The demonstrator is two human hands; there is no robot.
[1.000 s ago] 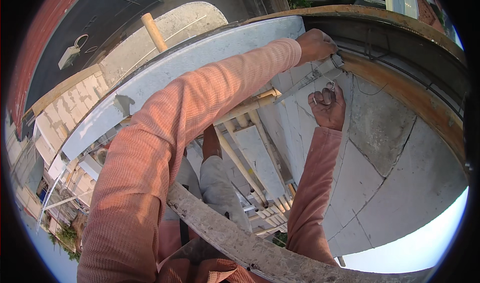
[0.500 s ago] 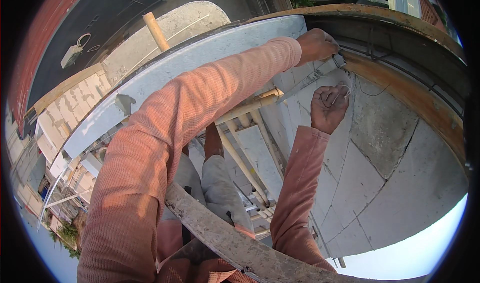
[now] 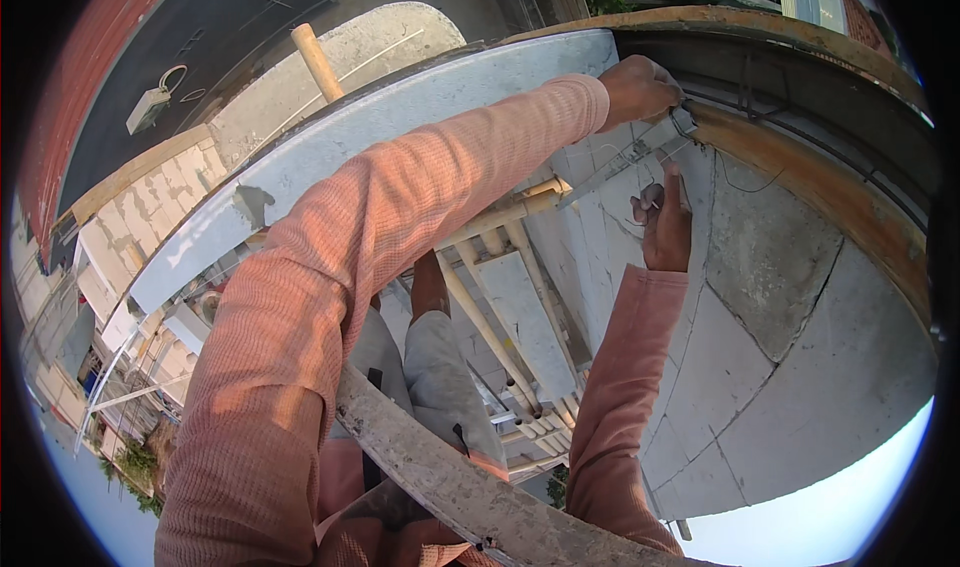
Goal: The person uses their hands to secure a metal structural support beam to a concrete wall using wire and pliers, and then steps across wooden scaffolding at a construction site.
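Note:
My left hand (image 3: 640, 91) reaches far forward, its fingers closed at the end of a thin grey metal channel (image 3: 625, 162); what they pinch is hidden. The channel's squared end (image 3: 684, 120) lies against the rust-brown beam (image 3: 800, 172). Below it, my right hand (image 3: 668, 222) is raised with one finger pointing up and the others curled. A thin pale wire (image 3: 640, 210) shows at those curled fingers, partly hidden by them. A thin dark wire (image 3: 745, 187) droops from beside the channel's end across the grey block wall.
A curved concrete edge (image 3: 470, 497) crosses close before my body. Bamboo poles (image 3: 500, 337) and a plank (image 3: 525, 317) lie far below. Dark steel rods (image 3: 770, 122) run along the beam. A pale curved ledge (image 3: 400, 107) passes beyond my left arm; block wall (image 3: 820, 387) stands at right.
My right hand has shifted slightly right and turned, one finger now extended upward; the pale wire loop has moved with it. My left hand stays at the channel's end.

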